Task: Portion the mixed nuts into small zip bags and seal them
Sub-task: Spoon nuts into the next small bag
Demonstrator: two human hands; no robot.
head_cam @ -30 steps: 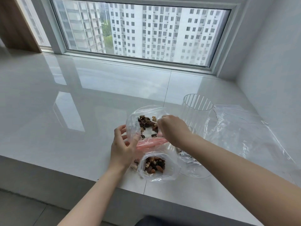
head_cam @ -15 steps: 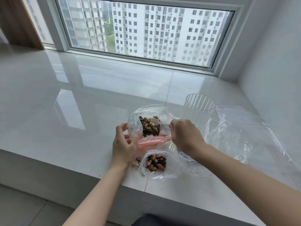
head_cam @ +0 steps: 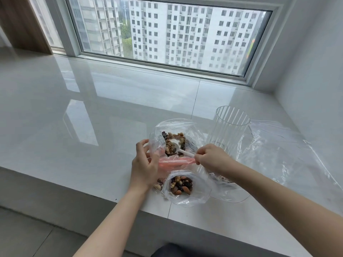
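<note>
right hand (head_cam: 211, 159) fingers (head_cam: 199, 160) pinch the handle of a white plastic spoon (head_cam: 182, 150), its bowl down in the mixed nuts (head_cam: 173, 143) inside the big open bag (head_cam: 174, 140). left hand (head_cam: 144, 164) fingers curl round that bag's left edge by its pink zip strip (head_cam: 176, 161) and i see them holding the mouth open. just in front, near the counter (head_cam: 74, 127) edge, a small zip bag (head_cam: 185, 188) lies with a portion of nuts in it, mouth looks unsealed but i can't tell for sure. a few loose nuts (head_cam: 157, 186) sit left of it. ribbed clear cup (head_cam: 228, 130) stands upright behind my right hand. empty clear bags (head_cam: 287, 151) spread flat to the right. window (head_cam: 167, 30) beyond.
</note>
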